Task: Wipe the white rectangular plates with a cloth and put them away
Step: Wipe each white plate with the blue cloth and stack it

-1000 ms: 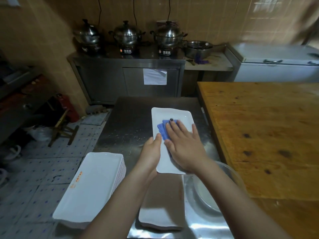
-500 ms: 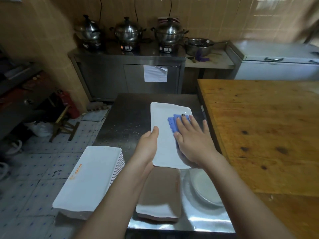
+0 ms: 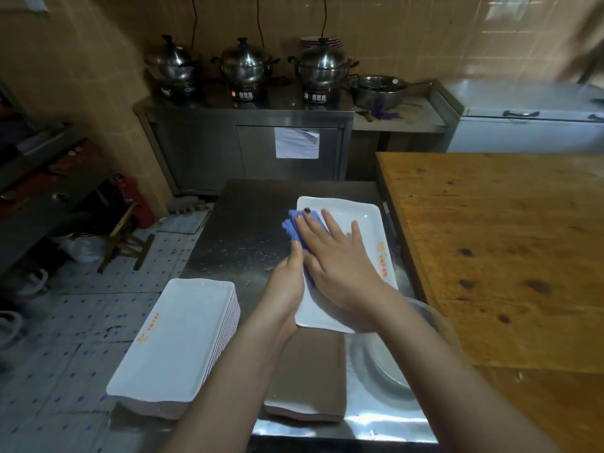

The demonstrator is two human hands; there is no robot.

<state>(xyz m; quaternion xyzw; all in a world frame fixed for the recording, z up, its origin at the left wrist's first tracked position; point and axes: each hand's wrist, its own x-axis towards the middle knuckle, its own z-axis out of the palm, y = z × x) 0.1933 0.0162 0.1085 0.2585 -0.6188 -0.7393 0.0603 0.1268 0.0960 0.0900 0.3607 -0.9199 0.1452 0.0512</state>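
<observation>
A white rectangular plate [image 3: 366,220] is held tilted over the steel table [image 3: 242,230]. My left hand [image 3: 287,282] grips its near left edge. My right hand [image 3: 340,259] lies flat, fingers spread, pressing a blue cloth [image 3: 294,228] against the plate's left side; the cloth sticks out past the plate's left rim. A stack of several white rectangular plates [image 3: 176,338] stands at the table's front left corner. Another stack [image 3: 310,380] sits below my arms, in shadow, partly hidden by my left forearm.
A clear glass bowl [image 3: 405,361] sits at the front right of the steel table. A wooden table [image 3: 506,250] adjoins on the right. Across the aisle, a steel counter [image 3: 248,138] carries three pots, and a white chest freezer [image 3: 529,122] stands at far right.
My right hand has swept the blue cloth from the plate's right side across to its left rim. The plate has shifted slightly rightward, showing an orange logo on its right edge.
</observation>
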